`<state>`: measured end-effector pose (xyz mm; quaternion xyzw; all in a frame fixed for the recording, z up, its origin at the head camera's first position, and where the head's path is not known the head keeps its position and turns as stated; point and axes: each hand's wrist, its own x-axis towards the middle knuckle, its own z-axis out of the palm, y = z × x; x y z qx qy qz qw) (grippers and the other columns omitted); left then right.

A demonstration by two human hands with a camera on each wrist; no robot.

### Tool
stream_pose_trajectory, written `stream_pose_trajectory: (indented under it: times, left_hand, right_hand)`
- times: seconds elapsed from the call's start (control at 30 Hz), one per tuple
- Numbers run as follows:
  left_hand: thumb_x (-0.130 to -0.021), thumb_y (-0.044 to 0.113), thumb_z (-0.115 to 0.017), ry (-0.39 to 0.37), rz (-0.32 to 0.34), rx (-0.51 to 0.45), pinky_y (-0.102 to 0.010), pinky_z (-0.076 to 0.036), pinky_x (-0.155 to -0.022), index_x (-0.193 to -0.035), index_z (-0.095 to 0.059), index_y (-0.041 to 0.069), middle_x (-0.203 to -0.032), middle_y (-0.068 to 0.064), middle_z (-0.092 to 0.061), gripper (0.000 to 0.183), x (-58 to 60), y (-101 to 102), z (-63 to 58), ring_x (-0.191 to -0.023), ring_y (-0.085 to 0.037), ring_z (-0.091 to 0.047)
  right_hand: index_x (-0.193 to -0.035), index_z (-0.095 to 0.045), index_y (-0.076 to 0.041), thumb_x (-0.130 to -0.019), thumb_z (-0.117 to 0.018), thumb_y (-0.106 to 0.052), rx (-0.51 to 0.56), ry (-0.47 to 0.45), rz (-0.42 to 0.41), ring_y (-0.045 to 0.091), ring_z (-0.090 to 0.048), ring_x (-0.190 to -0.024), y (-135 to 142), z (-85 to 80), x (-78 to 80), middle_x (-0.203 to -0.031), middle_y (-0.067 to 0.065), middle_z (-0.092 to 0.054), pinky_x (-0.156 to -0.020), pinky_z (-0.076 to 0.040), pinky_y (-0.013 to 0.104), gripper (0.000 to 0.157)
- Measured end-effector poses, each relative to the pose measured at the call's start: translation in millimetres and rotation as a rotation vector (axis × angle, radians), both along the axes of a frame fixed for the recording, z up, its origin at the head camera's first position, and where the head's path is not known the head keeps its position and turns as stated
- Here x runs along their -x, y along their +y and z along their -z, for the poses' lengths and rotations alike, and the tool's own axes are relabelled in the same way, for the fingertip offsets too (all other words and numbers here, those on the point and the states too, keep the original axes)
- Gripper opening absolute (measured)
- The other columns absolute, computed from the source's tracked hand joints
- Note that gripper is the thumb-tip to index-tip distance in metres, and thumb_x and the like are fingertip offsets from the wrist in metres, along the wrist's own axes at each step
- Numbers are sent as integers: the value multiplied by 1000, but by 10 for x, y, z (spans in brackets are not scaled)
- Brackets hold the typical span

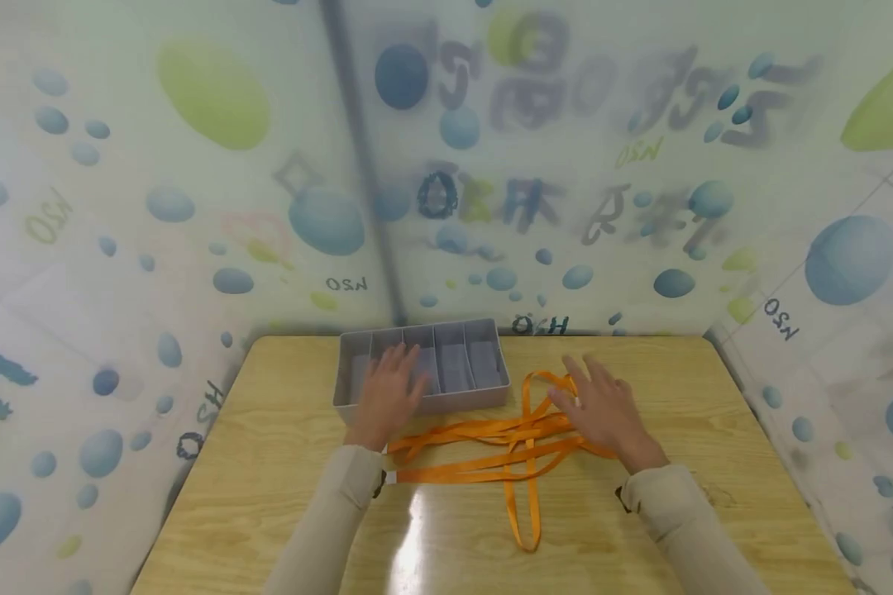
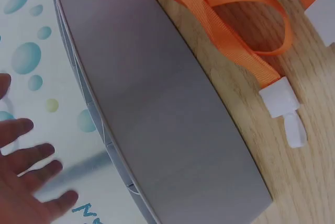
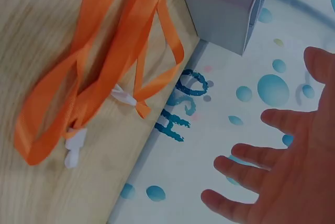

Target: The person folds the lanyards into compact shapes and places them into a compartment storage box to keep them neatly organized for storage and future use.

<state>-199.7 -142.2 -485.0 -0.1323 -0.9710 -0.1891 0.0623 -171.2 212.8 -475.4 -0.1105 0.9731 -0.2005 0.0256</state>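
Observation:
Several orange lanyards lie tangled on the table, with white plastic clips at their ends. Behind them stands a grey divided box, its compartments side by side. My left hand is over the front left of the box, fingers spread and holding nothing. Over the right end of the lanyards hovers my right hand, its fingers spread too and nothing in its grasp. In the right wrist view, a lanyard loop and a white clip lie on the wood.
The wooden table ends at a back wall printed with blue and green spots and letters. Side walls with the same print close in on the left and right. The box stands near the back edge.

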Motion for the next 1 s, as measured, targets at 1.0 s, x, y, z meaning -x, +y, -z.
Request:
stream_pose_trajectory:
  times: [1.0]
  left_hand:
    - [-97,36,-65,54,235,-187,-52,-51,-93,-140,-56,9,-134,-20,-58,52,-247,208,305,-110,-37,-63]
  right_hand:
    - [-144,-51,-6,-91,-74,-26,275,-128,-145,26,-64,-98,-135,260,-146,-135,17,-58,-80,-54,44,61]
